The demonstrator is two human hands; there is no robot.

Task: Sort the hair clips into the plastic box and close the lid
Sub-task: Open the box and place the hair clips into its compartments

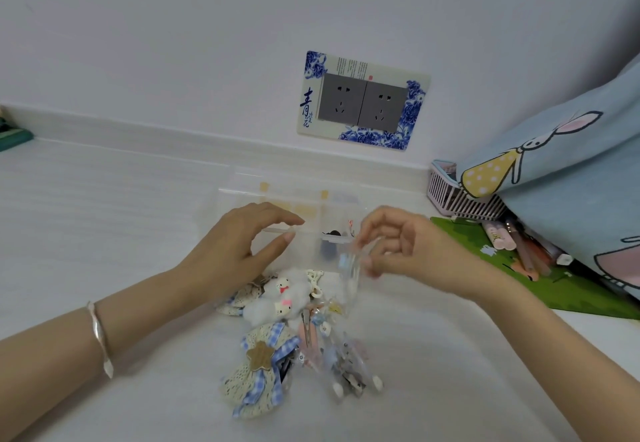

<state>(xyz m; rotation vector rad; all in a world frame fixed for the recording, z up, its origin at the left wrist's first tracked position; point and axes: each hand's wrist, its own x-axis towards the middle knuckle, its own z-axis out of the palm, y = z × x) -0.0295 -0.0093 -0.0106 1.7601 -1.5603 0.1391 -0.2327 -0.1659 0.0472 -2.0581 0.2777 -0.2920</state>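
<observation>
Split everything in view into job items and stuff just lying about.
Job: hair clips, plastic box, clear item pinched by right hand.
Lying about: pink basket, pens, green mat, rabbit-print cloth, wall socket.

Between left hand [239, 244] and right hand [405, 251] and reaching behind both, plastic box [239, 195] on the table [104, 199], with the left hand arched over its front edge and a blurred clear piece [349, 268] pinched by the right hand just before it. Before the hands, between the two wrists, heap of hair clips [294, 330] on the table. Right of the right hand, mat [554, 285] with pens [519, 247] on it, basket [450, 195] behind the mat, cushion [571, 181] leaning over both; behind the box, on the wall, socket plate [363, 100].
</observation>
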